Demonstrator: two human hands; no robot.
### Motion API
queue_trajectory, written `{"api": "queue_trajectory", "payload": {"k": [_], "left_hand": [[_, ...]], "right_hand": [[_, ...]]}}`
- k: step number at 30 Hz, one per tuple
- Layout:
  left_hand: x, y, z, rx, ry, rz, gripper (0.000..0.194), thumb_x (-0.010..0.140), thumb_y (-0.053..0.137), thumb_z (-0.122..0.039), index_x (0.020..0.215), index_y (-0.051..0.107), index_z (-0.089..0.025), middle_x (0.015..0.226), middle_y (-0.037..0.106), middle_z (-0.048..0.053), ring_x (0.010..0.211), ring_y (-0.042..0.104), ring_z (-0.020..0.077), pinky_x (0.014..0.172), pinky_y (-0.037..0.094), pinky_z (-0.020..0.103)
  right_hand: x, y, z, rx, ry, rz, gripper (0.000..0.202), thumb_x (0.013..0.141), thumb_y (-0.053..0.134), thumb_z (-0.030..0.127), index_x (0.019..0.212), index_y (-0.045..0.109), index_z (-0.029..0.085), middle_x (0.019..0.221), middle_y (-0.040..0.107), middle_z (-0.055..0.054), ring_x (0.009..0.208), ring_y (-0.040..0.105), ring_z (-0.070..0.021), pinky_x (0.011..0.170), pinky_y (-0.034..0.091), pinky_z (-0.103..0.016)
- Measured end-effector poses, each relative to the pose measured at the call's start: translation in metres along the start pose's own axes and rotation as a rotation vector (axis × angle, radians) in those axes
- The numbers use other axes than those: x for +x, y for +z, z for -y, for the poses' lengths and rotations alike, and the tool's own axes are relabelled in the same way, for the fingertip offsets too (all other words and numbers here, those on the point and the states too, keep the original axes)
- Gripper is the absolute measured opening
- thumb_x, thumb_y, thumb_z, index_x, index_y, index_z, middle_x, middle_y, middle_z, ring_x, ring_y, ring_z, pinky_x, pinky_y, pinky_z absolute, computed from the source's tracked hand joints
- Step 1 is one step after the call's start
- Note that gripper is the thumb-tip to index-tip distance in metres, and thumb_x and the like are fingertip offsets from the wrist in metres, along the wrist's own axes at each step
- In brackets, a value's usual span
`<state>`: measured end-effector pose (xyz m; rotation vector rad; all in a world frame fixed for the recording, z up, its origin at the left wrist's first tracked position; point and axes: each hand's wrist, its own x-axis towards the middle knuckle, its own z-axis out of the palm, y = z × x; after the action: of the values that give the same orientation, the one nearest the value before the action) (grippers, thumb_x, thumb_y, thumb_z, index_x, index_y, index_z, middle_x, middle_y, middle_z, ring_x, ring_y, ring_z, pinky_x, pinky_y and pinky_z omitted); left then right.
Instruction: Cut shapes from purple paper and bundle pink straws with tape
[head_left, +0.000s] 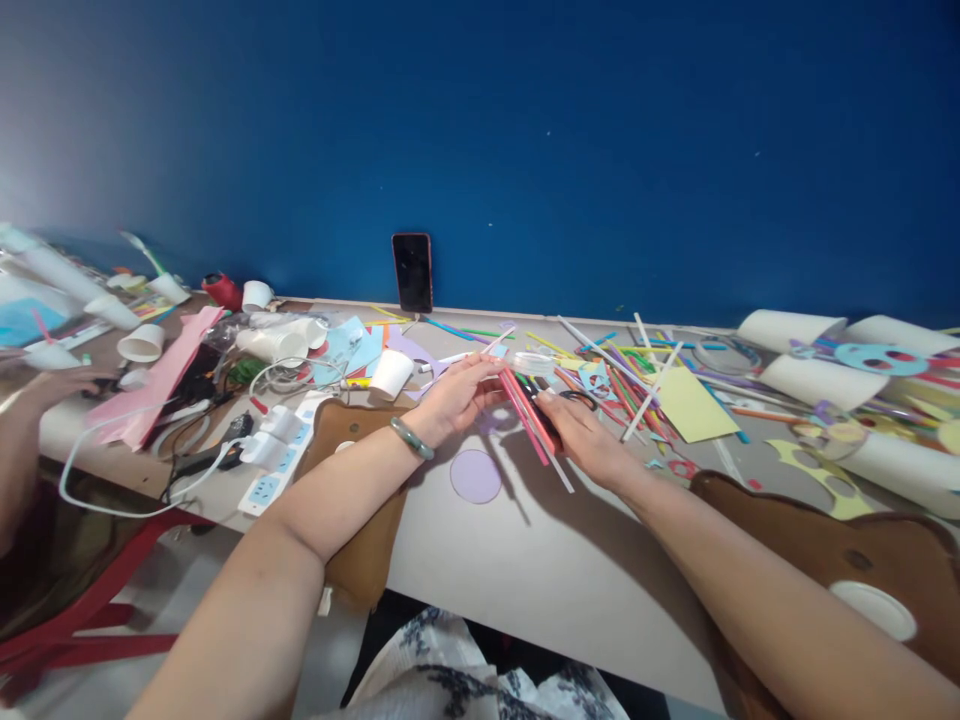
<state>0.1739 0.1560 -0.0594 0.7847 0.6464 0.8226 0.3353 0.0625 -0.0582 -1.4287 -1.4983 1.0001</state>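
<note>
Between my hands slants a small bunch of thin pink and red straws (527,418) with a white one, held above the table. My left hand (461,395), a green bangle at its wrist, has its fingertips closed at their upper end. My right hand (581,432) is closed around their right side, where something dark shows under the fingers. A black loop like a scissors handle (579,398) shows just behind that hand; whether it is gripped is unclear. Below the hands a round lilac paper disc (475,476) lies on the table (480,550).
Coloured straws (630,385) and a yellow sheet (694,402) lie at right, with white paper rolls (825,380) beyond. A phone (413,272) leans on the blue wall. To the left are a paper cup (391,374), a power strip (281,465) and another person's hand (64,385).
</note>
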Motion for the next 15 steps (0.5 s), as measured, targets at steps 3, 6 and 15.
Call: {"api": "queue_trajectory", "payload": {"k": [3,6,15], "left_hand": [[-0.001,-0.001,0.001,0.004,-0.019,0.023,0.014,0.075,0.077,-0.021,0.077,0.065,-0.014,0.084,0.067,0.003,0.078,0.064,0.0109,0.074,0.053,0.024],[-0.003,0.000,0.001,0.039,-0.079,0.071,0.017,0.074,0.079,-0.022,0.077,0.064,-0.015,0.079,0.065,0.001,0.073,0.063,0.0103,0.070,0.052,0.024],[-0.012,0.010,0.003,0.155,-0.131,0.156,0.021,0.073,0.080,-0.025,0.082,0.064,-0.014,0.078,0.064,0.002,0.071,0.063,0.0119,0.074,0.052,0.029]], "right_hand": [[-0.001,0.002,0.003,0.034,-0.037,-0.067,0.042,0.090,0.054,0.061,0.074,0.052,0.022,0.067,0.049,0.002,0.065,0.046,-0.0154,0.063,0.039,-0.029],[-0.002,0.002,0.005,0.028,-0.039,-0.183,0.037,0.083,0.066,0.057,0.082,0.055,0.021,0.070,0.049,0.002,0.064,0.044,-0.0146,0.061,0.038,-0.028],[0.002,-0.001,-0.004,0.143,0.016,-0.229,0.038,0.083,0.065,0.060,0.085,0.054,0.024,0.063,0.044,0.004,0.054,0.039,-0.0129,0.049,0.032,-0.026]]}}
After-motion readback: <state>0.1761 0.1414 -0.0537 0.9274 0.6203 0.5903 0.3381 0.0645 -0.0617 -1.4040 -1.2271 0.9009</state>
